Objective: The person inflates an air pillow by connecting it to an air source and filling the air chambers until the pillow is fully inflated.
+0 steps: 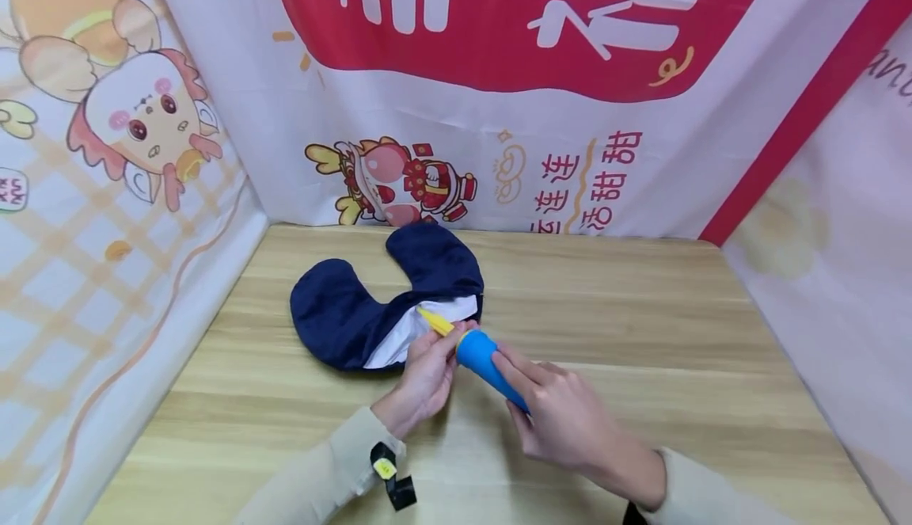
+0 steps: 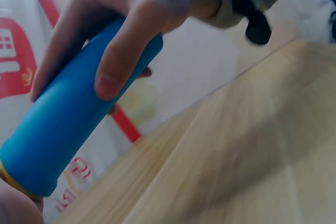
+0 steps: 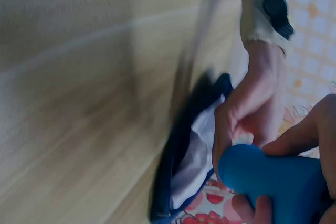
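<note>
So nearest, lower right of centre, the right hand (image 1: 570, 422) is wrapped around a blue tube (image 1: 484, 359), and the left hand (image 1: 423, 386) pinches the base of its yellow nozzle (image 1: 435, 321), I'd guess to keep the tip steady. Just past that, left of centre, a navy neck pillow (image 1: 331, 315) lies on the desk (image 1: 641, 311), white lining (image 1: 399, 340) facing the hands, probably for easy access; can't tell if the tip touches it.
</note>
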The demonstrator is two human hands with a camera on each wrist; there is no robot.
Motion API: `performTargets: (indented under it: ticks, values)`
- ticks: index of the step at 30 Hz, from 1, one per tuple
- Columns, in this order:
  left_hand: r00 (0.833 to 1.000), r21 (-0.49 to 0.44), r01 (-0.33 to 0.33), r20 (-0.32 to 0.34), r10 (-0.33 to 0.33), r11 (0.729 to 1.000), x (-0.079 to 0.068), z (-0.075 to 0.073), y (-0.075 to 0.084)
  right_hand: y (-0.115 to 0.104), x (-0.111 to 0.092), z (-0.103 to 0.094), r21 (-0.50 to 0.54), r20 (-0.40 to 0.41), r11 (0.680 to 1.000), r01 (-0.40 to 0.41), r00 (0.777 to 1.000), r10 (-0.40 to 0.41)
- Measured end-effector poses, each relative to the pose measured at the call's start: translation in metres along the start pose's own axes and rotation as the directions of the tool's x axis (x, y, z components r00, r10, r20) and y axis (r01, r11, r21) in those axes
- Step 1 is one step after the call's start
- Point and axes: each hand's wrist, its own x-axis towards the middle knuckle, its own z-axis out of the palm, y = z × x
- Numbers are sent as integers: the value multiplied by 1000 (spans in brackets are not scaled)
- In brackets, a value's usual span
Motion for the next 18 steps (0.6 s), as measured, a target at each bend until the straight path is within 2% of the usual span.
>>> performTargets:
  ticks: [4,10,15,18]
  values:
    - [1000,-2,-19,-2,19,1000,12,-6,8,3,-2,-4,34,45,999,-34,998,33]
    - [999,-18,-11,-39,10,1000,25,-14,24,9,-23,-47,65,148,988,-139,981,128]
    - [999,-49,-6,-35,4,999,26,-13,30,10,-38,-81,38,152,984,-175,974,167]
    - [999,-70,-11,-50,8,997,26,-11,31,8,-41,-93,5,142,985,-174,975,172]
